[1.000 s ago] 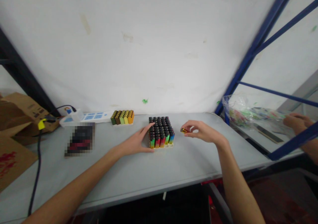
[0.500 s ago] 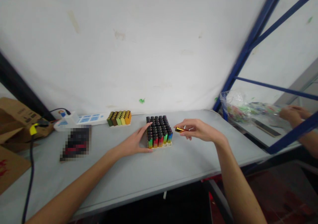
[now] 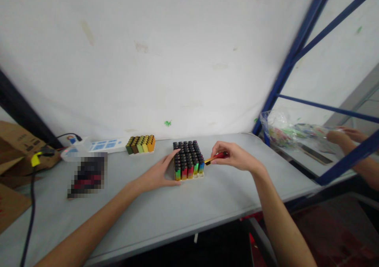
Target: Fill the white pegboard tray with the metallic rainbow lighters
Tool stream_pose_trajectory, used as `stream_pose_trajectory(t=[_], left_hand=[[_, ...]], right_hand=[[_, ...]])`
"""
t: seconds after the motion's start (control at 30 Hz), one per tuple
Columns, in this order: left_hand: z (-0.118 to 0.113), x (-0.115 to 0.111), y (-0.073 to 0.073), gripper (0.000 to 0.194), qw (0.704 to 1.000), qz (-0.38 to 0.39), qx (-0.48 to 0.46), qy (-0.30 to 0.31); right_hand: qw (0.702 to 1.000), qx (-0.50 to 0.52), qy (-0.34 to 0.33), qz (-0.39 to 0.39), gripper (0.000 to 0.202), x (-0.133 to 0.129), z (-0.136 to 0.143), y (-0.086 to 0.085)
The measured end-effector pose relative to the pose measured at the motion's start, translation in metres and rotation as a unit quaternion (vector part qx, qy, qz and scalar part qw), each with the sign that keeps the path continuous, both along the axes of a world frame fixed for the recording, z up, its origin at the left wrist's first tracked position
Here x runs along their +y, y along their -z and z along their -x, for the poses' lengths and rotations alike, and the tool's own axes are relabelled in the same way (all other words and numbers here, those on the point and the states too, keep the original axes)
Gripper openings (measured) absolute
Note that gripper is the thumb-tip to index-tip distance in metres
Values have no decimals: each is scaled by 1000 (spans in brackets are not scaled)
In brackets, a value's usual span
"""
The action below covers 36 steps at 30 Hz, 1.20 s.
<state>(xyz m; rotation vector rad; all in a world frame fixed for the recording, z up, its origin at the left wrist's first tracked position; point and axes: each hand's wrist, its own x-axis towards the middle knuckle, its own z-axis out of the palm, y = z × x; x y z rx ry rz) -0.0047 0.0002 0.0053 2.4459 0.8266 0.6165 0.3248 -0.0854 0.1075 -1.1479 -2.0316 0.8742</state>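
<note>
Upright lighters (image 3: 188, 156) with black tops and green, red and blue bodies stand in close rows on a white tray (image 3: 199, 176). My left hand (image 3: 158, 173) clasps the left side of this block, its thumb at the near corner and its fingers farther back. Just right of the block, my right hand (image 3: 233, 155) pinches a single red and yellow lighter (image 3: 220, 155). That lighter lies nearly level, its yellow end close to the block's right side. Whether it touches the block I cannot tell.
Behind on the left stands a smaller block of green, yellow and orange lighters (image 3: 140, 144), beside a white power strip (image 3: 106, 144). A blurred-out dark item (image 3: 89, 176) and cardboard (image 3: 14, 148) lie left. Rightward are a blue metal frame (image 3: 284, 73), plastic bags (image 3: 280, 131) and another person's arm (image 3: 361, 160).
The lighter in my right hand has turned, now showing its red part toward my palm, and has come slightly nearer the block. My left hand keeps its hold.
</note>
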Motion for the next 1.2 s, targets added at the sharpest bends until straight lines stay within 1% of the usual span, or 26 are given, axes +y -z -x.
stream_pose_trajectory(t=[0.1, 0.27, 0.33, 0.47, 0.53, 0.77, 0.97, 1.2], left_hand=[[0, -1, -1, 119, 1000, -1, 0, 2], [0, -1, -1, 119, 1000, -7, 1, 1], [-1, -1, -1, 119, 1000, -10, 5, 1], [-2, -1, -2, 119, 1000, -11, 8, 5], [-2, 0, -1, 119, 1000, -9, 8, 4], [-2, -2, -2, 119, 1000, -18, 5, 12], [-4, -3, -3, 118, 1000, -19, -6, 19], [-3, -1, 1, 121, 1000, -22, -10, 17]], right_hand=[[997, -71, 13, -30, 25, 8, 0, 5], [989, -131, -30, -61, 17, 18, 10, 16], [986, -150, -31, -62, 14, 17, 16, 18], [987, -153, -2, -52, 23, 12, 26, 17], [987, -151, 3, -59, 23, 9, 30, 16], [986, -153, -18, -64, 8, 1, 36, 9], [976, -174, -5, -131, 7, 2, 45, 11], [975, -181, -18, -131, 4, 2, 53, 13]])
